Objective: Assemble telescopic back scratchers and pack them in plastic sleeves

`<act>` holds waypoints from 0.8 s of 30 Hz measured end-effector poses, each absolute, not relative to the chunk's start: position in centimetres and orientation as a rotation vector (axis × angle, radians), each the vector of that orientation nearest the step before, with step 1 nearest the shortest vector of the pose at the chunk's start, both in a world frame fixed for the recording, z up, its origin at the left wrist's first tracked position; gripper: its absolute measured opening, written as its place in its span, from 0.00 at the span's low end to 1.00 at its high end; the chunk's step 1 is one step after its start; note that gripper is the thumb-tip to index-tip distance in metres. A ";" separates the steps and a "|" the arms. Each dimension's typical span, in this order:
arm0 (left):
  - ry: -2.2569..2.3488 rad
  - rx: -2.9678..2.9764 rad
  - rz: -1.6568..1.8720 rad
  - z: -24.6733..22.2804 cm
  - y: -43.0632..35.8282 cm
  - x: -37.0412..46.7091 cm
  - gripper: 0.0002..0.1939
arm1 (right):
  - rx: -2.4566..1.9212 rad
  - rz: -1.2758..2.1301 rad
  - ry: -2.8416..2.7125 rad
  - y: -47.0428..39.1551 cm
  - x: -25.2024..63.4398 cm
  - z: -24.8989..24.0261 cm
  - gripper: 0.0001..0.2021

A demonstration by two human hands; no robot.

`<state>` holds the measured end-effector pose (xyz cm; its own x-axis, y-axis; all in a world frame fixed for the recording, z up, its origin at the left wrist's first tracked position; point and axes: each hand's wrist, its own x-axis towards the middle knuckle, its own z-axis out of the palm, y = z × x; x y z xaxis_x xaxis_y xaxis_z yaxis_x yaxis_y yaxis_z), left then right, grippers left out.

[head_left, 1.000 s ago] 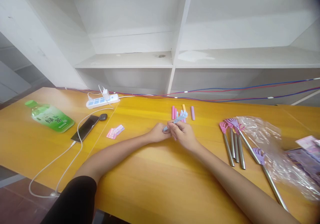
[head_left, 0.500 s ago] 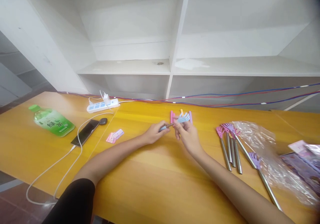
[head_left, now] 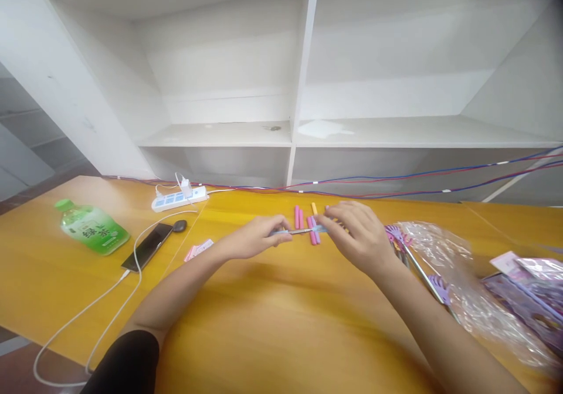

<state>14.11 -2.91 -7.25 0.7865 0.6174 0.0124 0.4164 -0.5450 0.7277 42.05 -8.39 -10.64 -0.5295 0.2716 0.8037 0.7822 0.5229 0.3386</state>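
My left hand [head_left: 259, 235] is closed on the light-blue handle of a small back scratcher, whose thin metal rod [head_left: 301, 231] runs level between my hands. My right hand [head_left: 363, 233] is closed around the scratcher's blue hand-shaped head [head_left: 320, 228], most of which its fingers hide. Just behind and under the rod lie several short coloured tubes: pink ones [head_left: 297, 215], an orange one [head_left: 314, 208] and a purple one [head_left: 316, 235]. Right of my right hand are more back scratchers with pink and purple heads [head_left: 396, 234], partly covered by that hand and forearm.
A clear plastic bag [head_left: 444, 253] and a purple package [head_left: 523, 306] lie at the right. On the left are a green bottle [head_left: 94, 227], a phone [head_left: 147, 247] with a white cable, small cards [head_left: 197, 249] and a power strip [head_left: 179, 198]. White shelves [head_left: 220, 135] stand behind.
My right hand has moved slightly right and turned over, now covering the blue head. My left hand has shifted left with the handle. The view has tilted up a little.
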 end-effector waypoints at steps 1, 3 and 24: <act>0.769 2.298 0.360 -6.9 -3.1 13.9 0.14 | -0.811 -0.931 -2.107 -8.7 41.9 -10.3 0.17; 0.783 2.482 0.422 -6.3 -3.5 13.5 0.14 | -0.783 -0.953 -2.149 -9.3 41.4 -9.5 0.15; 0.801 3.211 0.647 -5.3 -5.7 11.9 0.15 | -0.841 -0.825 -2.063 -12.5 39.4 -7.1 0.18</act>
<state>11.90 -5.68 -5.28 0.8158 0.4028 0.4150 0.4905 -0.8621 -0.1275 39.39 -12.46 -7.05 -0.5052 0.2885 0.8133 0.7698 0.5767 0.2736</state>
